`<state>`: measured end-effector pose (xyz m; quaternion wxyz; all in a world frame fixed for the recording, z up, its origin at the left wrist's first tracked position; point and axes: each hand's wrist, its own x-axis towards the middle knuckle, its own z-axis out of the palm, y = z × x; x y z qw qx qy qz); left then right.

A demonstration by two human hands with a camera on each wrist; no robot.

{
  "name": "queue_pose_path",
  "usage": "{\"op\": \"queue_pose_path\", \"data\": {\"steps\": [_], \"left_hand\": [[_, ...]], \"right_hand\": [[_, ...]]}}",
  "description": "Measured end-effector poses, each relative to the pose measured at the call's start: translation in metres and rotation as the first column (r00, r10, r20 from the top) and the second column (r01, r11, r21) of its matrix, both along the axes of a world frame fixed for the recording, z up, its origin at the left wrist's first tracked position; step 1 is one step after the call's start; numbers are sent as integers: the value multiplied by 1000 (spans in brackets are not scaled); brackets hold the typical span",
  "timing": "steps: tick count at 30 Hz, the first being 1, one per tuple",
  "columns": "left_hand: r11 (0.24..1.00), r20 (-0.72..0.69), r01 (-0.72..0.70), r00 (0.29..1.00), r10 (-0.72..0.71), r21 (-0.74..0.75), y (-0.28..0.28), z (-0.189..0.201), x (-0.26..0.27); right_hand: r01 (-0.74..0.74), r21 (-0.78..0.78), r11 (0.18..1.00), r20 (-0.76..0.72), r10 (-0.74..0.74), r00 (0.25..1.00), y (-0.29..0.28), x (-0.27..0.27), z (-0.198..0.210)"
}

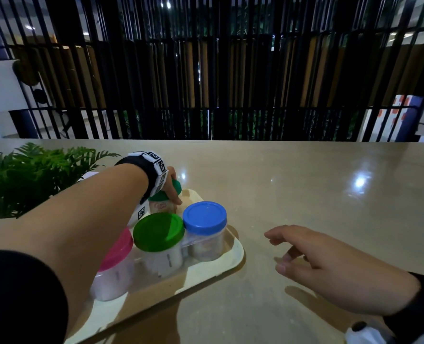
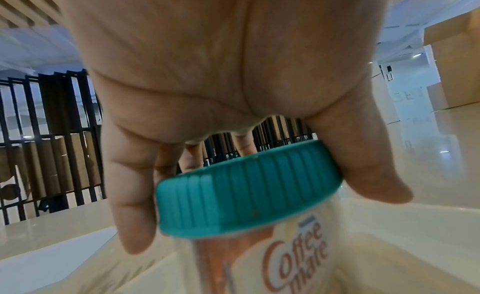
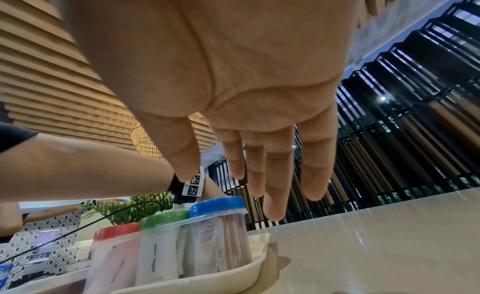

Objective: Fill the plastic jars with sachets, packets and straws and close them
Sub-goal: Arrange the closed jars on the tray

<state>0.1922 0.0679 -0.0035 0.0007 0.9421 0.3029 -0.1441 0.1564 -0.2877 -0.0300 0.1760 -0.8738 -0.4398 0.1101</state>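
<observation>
A cream tray [image 1: 233,259] holds several clear plastic jars with lids on: one pink-lidded [image 1: 115,254], one green-lidded [image 1: 158,232], one blue-lidded [image 1: 204,217]. Sachets and sticks show through their walls in the right wrist view. At the tray's far end stands a jar of Coffee mate sachets [image 2: 293,263]. My left hand [image 1: 173,192] grips its teal ribbed lid [image 2: 249,187] from above, thumb on one side and fingers on the other. The lid sits slightly tilted on the jar. My right hand [image 1: 287,247] hovers open over the table, right of the tray, holding nothing.
The beige glossy table [image 1: 330,194] stretches right of the tray. A green fern [image 1: 32,175] stands at the left, behind my left forearm. A black slatted screen [image 1: 206,83] runs beyond the table's far edge.
</observation>
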Motion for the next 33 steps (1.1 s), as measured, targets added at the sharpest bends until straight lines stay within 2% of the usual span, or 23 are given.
{"op": "queue_pose_path", "data": {"steps": [10,12,15,18,23,26,29,32,33], "left_hand": [[1000,-94,11,995,-10,10,-12,4,-3],[1000,-21,20,1000,-20,-8,-12,3,-2],[993,141,4,990,13,-115,-17,16,-6],[995,227,64,973,-46,-74,-24,50,-22],[988,369,147,921,-123,-39,-44,104,-71],[970,465,194,879,-107,-144,-64,116,-119],[944,588,225,808,-42,-242,-75,111,-171],[923,669,148,729,142,-356,-65,93,-212],[914,699,109,681,217,-390,-57,84,-223]], "right_hand": [[-4,-6,1000,-22,4,1000,0,1,0],[-3,-8,1000,-26,3,1000,-1,3,1],[-6,-30,1000,-54,4,999,0,8,3],[3,-26,1000,-89,-5,996,6,17,5],[27,-104,994,-92,-36,995,22,31,3],[13,-172,985,-61,-24,998,33,33,4],[-1,-212,977,-32,-6,999,41,31,5],[-13,-225,974,-14,10,1000,48,29,2],[-15,-230,973,-8,13,1000,50,28,1]]}}
